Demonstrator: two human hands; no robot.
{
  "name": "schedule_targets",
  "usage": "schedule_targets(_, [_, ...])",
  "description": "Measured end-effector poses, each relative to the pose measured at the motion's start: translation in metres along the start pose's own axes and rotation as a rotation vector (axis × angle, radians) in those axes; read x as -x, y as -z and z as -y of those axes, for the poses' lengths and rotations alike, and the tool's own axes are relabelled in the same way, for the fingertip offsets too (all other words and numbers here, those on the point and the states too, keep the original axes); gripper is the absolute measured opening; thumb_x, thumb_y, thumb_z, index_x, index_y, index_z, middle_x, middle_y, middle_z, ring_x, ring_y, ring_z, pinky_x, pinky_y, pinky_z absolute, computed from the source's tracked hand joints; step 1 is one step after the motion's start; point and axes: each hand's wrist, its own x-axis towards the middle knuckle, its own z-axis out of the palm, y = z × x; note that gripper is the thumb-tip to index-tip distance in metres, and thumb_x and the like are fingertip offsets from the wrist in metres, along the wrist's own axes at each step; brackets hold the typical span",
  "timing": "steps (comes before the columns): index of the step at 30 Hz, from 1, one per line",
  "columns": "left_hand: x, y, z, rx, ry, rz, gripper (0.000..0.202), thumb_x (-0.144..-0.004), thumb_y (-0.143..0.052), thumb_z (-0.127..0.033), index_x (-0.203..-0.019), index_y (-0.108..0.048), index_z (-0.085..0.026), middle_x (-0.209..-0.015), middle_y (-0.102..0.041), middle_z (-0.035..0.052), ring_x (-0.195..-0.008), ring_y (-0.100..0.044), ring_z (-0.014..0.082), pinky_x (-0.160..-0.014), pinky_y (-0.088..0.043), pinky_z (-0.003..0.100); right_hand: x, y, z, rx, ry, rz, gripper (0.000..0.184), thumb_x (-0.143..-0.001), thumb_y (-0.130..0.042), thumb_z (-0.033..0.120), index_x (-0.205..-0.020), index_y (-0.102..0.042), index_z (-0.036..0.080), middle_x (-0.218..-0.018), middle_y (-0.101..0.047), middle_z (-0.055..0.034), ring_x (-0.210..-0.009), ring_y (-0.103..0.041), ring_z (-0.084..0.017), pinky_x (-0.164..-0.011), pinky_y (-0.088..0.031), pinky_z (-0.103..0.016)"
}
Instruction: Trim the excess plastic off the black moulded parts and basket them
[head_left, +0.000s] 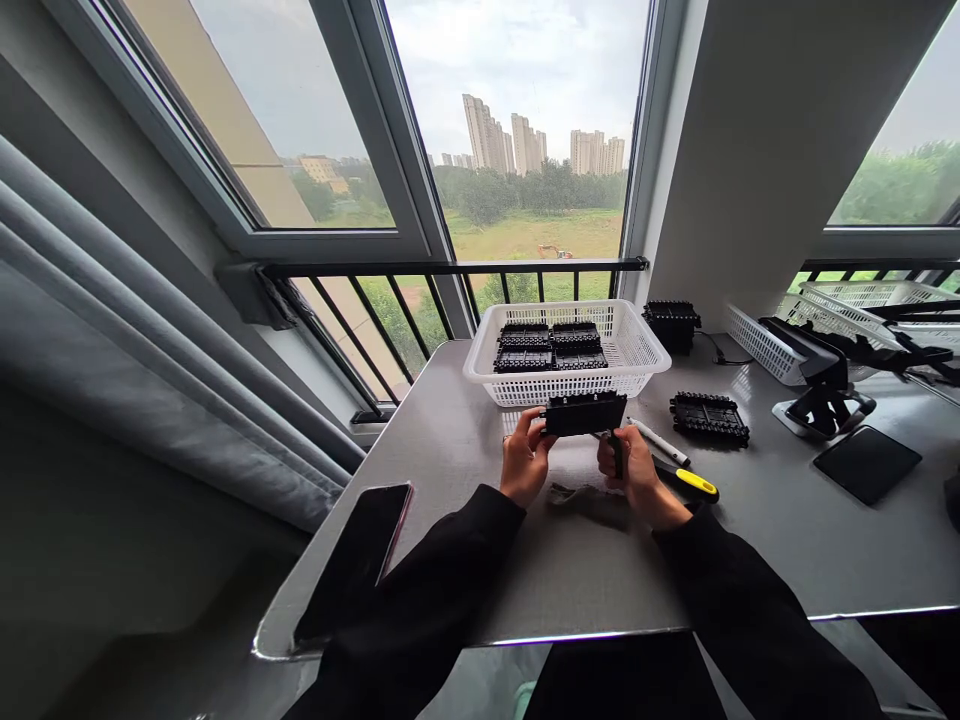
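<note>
Both my hands hold a black rectangular plastic part [584, 413] just above the grey table [787, 560]. My left hand [524, 459] pinches its left end with closed fingers. My right hand [636, 470] is closed under the part's right end and also grips a thin dark tool whose tip points up toward the part. A white marker [658, 441] and a yellow-and-black handled tool [686, 481] lie right beside my right hand. Behind the held part stands a white basket [637, 350] with several matching black parts [551, 346] laid in it.
Another black part [709, 417] lies right of the marker, and a black block [672, 324] sits behind the basket. A phone [355, 560] lies at the table's left front edge. At the right are more white baskets [765, 345], a stand [823, 400] and a dark pad [866, 463].
</note>
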Motion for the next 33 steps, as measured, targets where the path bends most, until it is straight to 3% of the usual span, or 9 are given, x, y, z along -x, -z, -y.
schedule_targets(6, [0.001,0.0,0.002,-0.04,-0.03,0.012,0.038,-0.077,-0.058,-0.014,-0.114,-0.052,-0.021,-0.092,-0.073,0.0048,-0.087,-0.071,0.0192,-0.084,-0.055,0.033,-0.003,0.004,-0.002,-0.001,0.006,-0.015,0.027,-0.067,-0.043,0.044,-0.061,-0.026,0.024,-0.053,-0.022,0.0076,-0.044,-0.016,-0.008,-0.038,-0.01,-0.02])
schedule_targets(11, [0.001,0.0,-0.001,-0.025,-0.009,-0.033,0.038,-0.076,-0.061,-0.016,-0.113,-0.053,-0.022,-0.093,-0.074,0.0047,-0.083,-0.071,0.0188,-0.082,-0.056,0.034,-0.002,0.003,0.0,0.019,0.029,-0.016,0.035,-0.074,-0.044,0.054,-0.064,-0.031,0.023,-0.054,-0.025,0.0079,-0.044,-0.02,-0.008,-0.039,-0.011,-0.019])
schedule_targets(14, [0.002,0.001,-0.005,-0.017,0.032,-0.068,0.035,-0.075,-0.067,-0.023,-0.107,-0.055,-0.021,-0.088,-0.074,0.004,-0.078,-0.072,0.0196,-0.079,-0.057,0.034,-0.004,0.004,0.0,0.094,0.23,-0.141,0.04,-0.072,-0.057,0.056,-0.069,-0.035,0.023,-0.055,-0.027,0.009,-0.045,-0.019,-0.007,-0.041,-0.013,-0.02])
schedule_targets(18, [0.002,0.002,-0.009,0.048,0.091,-0.041,0.036,-0.072,-0.073,-0.038,-0.098,-0.055,-0.019,-0.074,-0.073,0.0029,-0.068,-0.071,0.0205,-0.067,-0.057,0.031,-0.008,0.007,-0.002,0.272,0.596,-0.363,0.042,-0.064,-0.077,0.047,-0.082,-0.047,0.023,-0.058,-0.034,0.0095,-0.05,-0.03,-0.009,-0.048,-0.027,-0.023])
schedule_targets(22, [0.001,0.002,-0.01,0.115,0.115,0.009,0.037,-0.077,-0.069,-0.047,-0.094,-0.052,-0.019,-0.07,-0.072,0.002,-0.063,-0.069,0.0185,-0.06,-0.054,0.027,-0.008,0.008,-0.005,0.39,0.655,-0.369,0.043,-0.063,-0.08,0.049,-0.08,-0.051,0.022,-0.057,-0.035,0.009,-0.052,-0.033,-0.011,-0.052,-0.03,-0.026])
schedule_targets(25, [0.0,0.001,-0.009,0.103,0.086,0.001,0.037,-0.079,-0.066,-0.048,-0.095,-0.05,-0.019,-0.074,-0.071,0.0024,-0.067,-0.069,0.0175,-0.063,-0.054,0.026,-0.006,0.008,-0.006,0.451,0.672,-0.363,0.04,-0.071,-0.074,0.053,-0.08,-0.05,0.022,-0.057,-0.035,0.0084,-0.053,-0.035,-0.012,-0.055,-0.032,-0.027])
schedule_targets(27, [0.0,0.002,-0.007,0.045,0.055,-0.056,0.036,-0.079,-0.066,-0.046,-0.096,-0.05,-0.019,-0.074,-0.07,0.0019,-0.069,-0.069,0.0173,-0.063,-0.053,0.026,-0.006,0.009,-0.007,0.489,0.704,-0.388,0.037,-0.08,-0.065,0.055,-0.089,-0.051,0.022,-0.064,-0.044,0.0057,-0.058,-0.043,-0.014,-0.061,-0.037,-0.028])
schedule_targets(30, [-0.002,0.004,-0.004,-0.061,0.038,-0.179,0.038,-0.074,-0.072,-0.04,-0.097,-0.049,-0.021,-0.077,-0.07,0.0015,-0.073,-0.07,0.0191,-0.061,-0.053,0.026,-0.007,0.012,-0.009,0.609,0.775,-0.386,0.039,-0.093,-0.043,0.056,-0.109,-0.052,0.022,-0.095,-0.06,-0.0051,-0.089,-0.057,-0.021,-0.08,-0.042,-0.033])
schedule_targets(33, [-0.004,0.008,-0.003,-0.16,0.007,-0.298,0.036,-0.069,-0.076,-0.033,-0.092,-0.051,-0.021,-0.082,-0.072,0.0029,-0.081,-0.071,0.0225,-0.066,-0.055,0.03,-0.011,0.015,-0.016,0.897,0.777,-0.293,0.039,-0.098,-0.034,0.048,-0.116,-0.056,0.021,-0.109,-0.058,-0.0114,-0.106,-0.055,-0.026,-0.088,-0.042,-0.037])
